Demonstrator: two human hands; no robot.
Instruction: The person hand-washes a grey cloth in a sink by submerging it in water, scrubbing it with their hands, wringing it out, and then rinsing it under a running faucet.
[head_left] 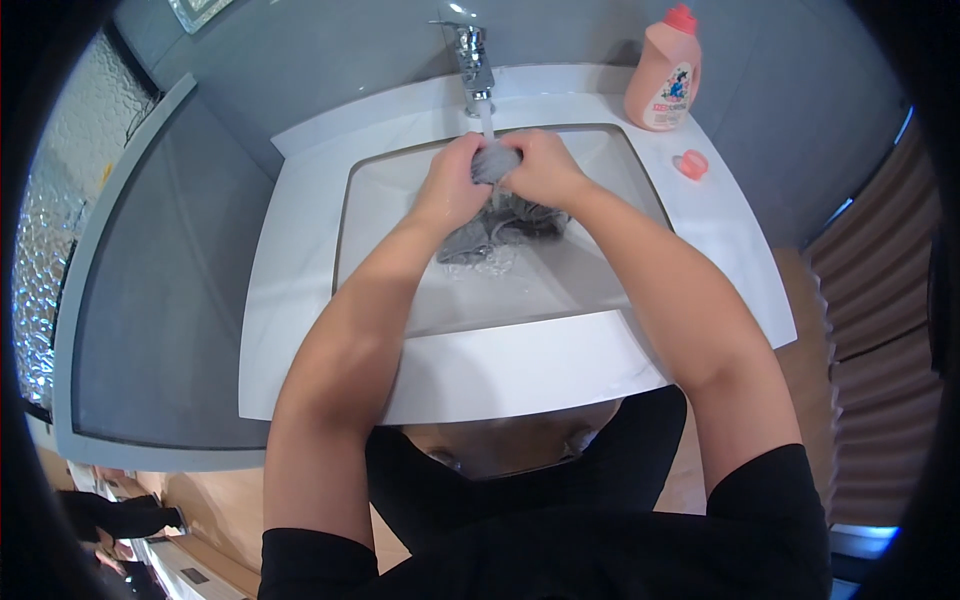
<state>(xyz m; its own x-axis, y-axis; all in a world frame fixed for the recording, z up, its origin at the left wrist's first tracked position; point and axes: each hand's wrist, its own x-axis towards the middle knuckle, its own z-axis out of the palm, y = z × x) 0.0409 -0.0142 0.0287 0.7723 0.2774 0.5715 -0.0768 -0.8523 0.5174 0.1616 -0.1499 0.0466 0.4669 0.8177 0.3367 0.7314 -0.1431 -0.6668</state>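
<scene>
My left hand (455, 180) and my right hand (543, 168) grip a wet grey cloth (494, 163) between them, fingers closed round its bunched upper part. Water runs from the chrome faucet (474, 65) onto the cloth just beneath the spout. The lower folds of the grey fabric hang down into the white sink (390, 290), where water splashes around them. Whether it is one piece or more, I cannot tell. Some of my fingertips are hidden behind the cloth.
A pink detergent bottle (664, 75) stands at the counter's back right corner. In front of it lies a small pink cap (691, 164). The white countertop (480, 375) borders the sink; a grey framed panel (180, 290) stands at left, and a brown pleated curtain (880, 380) hangs at right.
</scene>
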